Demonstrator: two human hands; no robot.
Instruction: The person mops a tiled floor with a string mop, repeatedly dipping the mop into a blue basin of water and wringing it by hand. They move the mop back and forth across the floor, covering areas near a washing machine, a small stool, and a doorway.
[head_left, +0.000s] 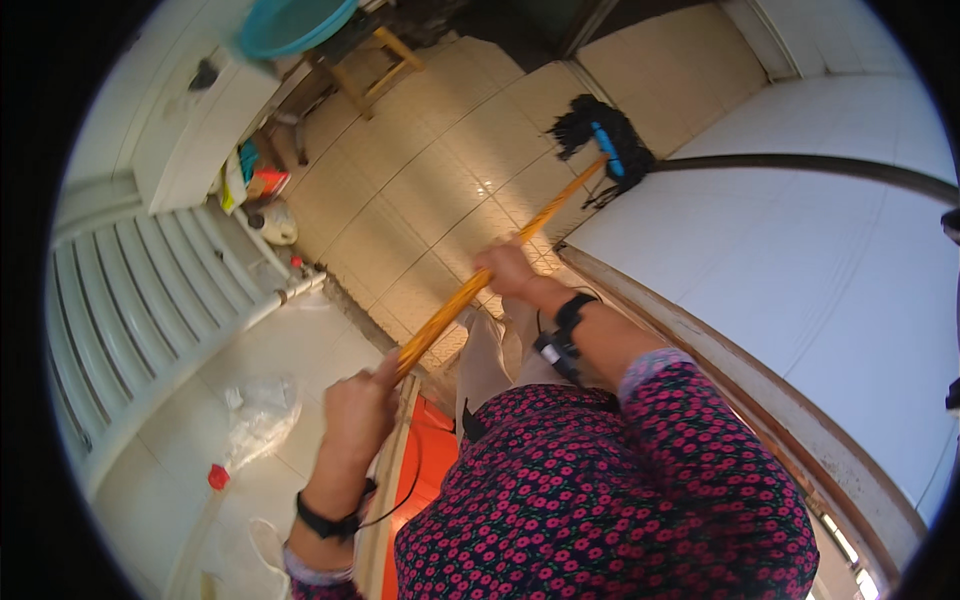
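My left hand (360, 411) grips the upper end of a mop's yellow-orange handle (448, 311). Further down the same handle, my right hand (510, 268) is closed around it. The handle slants away to the upper right and meets a blue clamp (607, 148). Black mop strands (634, 142) spread from that clamp over the beige tiled floor (420, 195), close against the lower edge of a white panel. Both wrists wear black straps, and a small dark device hangs by the right one.
White panels (780, 247) line the right side. At left are a radiator (135, 292), a plastic jug (276, 223) and a clear plastic bag (262, 416). A turquoise basin (296, 26) rests on a wooden-legged stool (390, 71). A dark doorway opens at the top.
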